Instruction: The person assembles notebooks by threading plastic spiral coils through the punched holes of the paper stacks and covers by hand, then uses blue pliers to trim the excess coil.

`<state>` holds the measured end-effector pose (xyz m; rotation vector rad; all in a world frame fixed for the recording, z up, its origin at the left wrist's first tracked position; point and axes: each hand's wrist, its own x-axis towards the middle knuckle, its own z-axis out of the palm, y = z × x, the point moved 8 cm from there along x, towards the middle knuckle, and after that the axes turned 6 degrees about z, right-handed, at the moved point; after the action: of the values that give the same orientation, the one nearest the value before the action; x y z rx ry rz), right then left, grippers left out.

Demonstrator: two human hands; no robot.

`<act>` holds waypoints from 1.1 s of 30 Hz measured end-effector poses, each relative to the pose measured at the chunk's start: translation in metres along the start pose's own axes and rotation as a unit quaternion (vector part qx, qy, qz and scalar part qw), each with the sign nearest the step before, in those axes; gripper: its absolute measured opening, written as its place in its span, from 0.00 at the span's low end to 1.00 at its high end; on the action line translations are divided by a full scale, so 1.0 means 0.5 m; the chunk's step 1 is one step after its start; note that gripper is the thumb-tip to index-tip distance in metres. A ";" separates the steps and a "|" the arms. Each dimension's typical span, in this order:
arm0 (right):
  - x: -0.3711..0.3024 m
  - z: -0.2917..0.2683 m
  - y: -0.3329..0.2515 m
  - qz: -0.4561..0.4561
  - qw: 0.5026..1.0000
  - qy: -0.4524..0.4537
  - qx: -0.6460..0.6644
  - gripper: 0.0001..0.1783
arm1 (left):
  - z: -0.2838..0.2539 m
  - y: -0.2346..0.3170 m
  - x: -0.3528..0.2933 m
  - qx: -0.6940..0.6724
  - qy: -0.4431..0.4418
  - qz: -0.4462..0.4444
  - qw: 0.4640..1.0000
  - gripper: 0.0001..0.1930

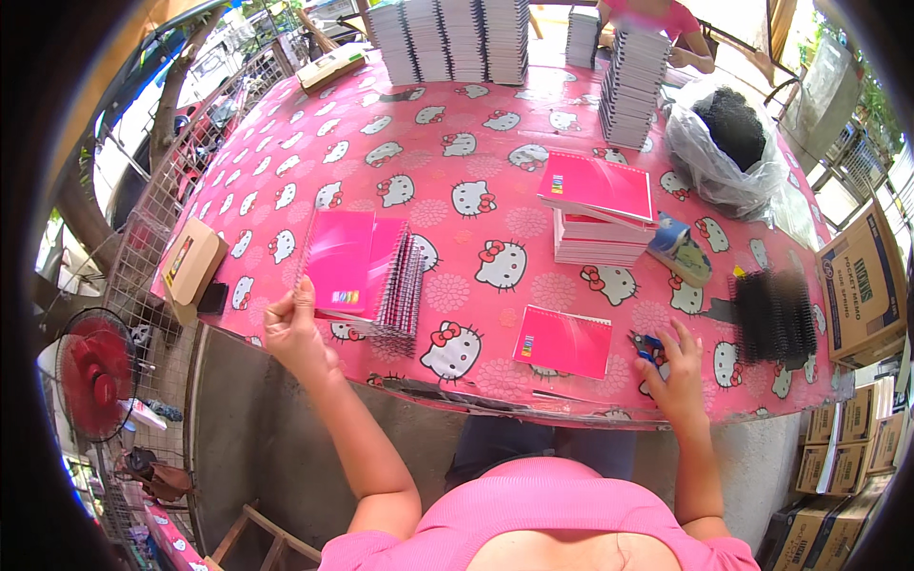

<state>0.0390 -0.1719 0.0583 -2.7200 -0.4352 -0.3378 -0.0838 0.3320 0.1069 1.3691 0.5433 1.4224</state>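
Note:
At the left, my left hand pinches the lower left edge of a pink spiral notebook between thumb and fingers. This notebook lies on top of a pile of pink spiral notebooks, whose dark wire bindings face right. Near the table's front edge, my right hand rests with its thumb and fingers around small blue-handled pliers; the fingers hide part of the handles. Left of the pliers, a single pink notebook lies flat, with its wire along the top edge.
A pink cat-print tablecloth covers the table. Beyond are a pink notebook stack, a blue patterned pouch-like object, tall spiral-bound stacks and a plastic bag. Black wire coils and a carton sit right; another person sits across.

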 end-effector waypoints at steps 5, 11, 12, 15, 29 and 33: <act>0.079 0.051 -0.057 -0.023 0.980 -0.067 0.183 0.29 | -0.001 -0.017 -0.029 0.001 0.024 0.013 1.000 0.06; 0.129 0.072 -0.172 -0.125 0.979 -0.068 0.145 0.29 | 0.007 -0.037 -0.039 0.048 -0.003 0.055 0.997 0.08; 0.146 0.060 -0.213 -0.143 0.976 -0.041 0.161 0.29 | 0.003 -0.039 -0.043 0.043 0.003 0.053 0.998 0.08; 0.220 0.080 -0.362 -0.225 0.918 -0.061 0.322 0.25 | 0.007 -0.059 -0.043 -0.012 -0.009 0.027 1.000 0.13; 0.350 0.145 -0.539 -0.286 0.897 -0.094 0.323 0.40 | 0.025 -0.049 -0.055 0.058 -0.012 0.032 0.998 0.16; 0.216 0.110 -0.276 -0.197 0.929 -0.248 0.193 0.38 | 0.002 0.065 -0.062 0.032 0.012 0.186 0.982 0.17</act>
<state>0.1012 -0.0008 0.0831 -2.2875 -1.0696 0.3231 -0.1004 0.2928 0.1214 1.5646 0.3628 1.7351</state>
